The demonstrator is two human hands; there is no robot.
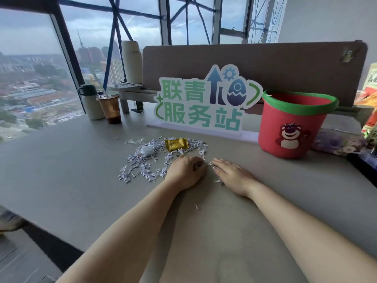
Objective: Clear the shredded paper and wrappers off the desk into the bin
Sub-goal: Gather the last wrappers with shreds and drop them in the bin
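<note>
**Hands at the near edge of the scraps**

Your left hand (184, 170) is curled on the desk (61, 170); your right hand (230, 172) lies flat, fingers spread. Shredded paper (146, 162) and a yellow wrapper (176, 144) lie just beyond. Far right, the red bin (291, 127) stands upright, contents hidden.

Hidden and cropped parts of the desk scene

Packets (370, 111) at the right edge are cropped; the left hand (184, 172) is curled, so its fingertips and any shreds beneath are hidden; the yellow wrapper (176, 144) print is perhaps too blurred to read.
</note>
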